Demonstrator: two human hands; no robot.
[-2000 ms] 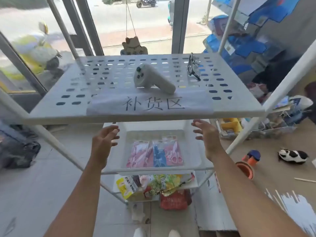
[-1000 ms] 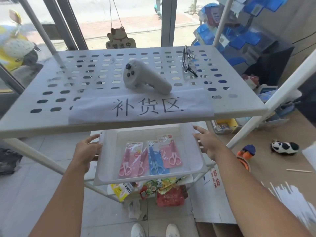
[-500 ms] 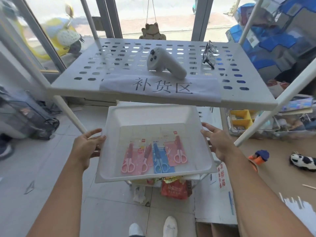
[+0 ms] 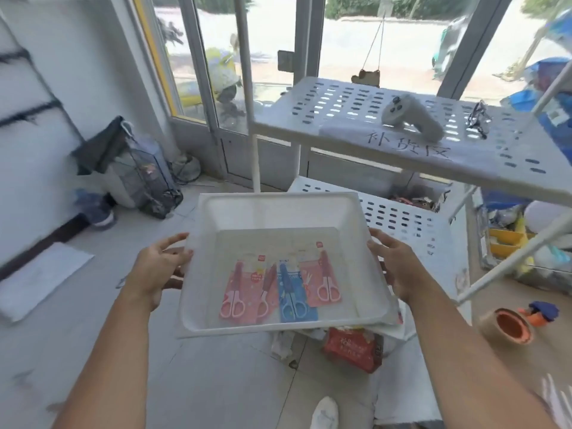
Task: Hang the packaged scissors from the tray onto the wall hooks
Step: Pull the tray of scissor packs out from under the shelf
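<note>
I saw a grey controller (image 4: 410, 117) lying on the perforated shelf (image 4: 340, 119) beside a paper sign (image 4: 408, 147). A tape roll (image 4: 507, 326) sat on the floor at right, a red packet (image 4: 353, 348) lower down, a backpack (image 4: 136, 171) by the door.

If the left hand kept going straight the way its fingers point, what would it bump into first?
The left hand already grips the white plastic tray; its fingers point up and right, along the tray's left rim, so probably that rim. Depth is uncertain.

The tray (image 4: 278, 209), gripped at its left and right edges by the hands, carries the packaged scissors (image 4: 280, 287) side by side toward its near end, with the shelf (image 4: 340, 119) behind and to its right, bearing a controller (image 4: 411, 117).
</note>
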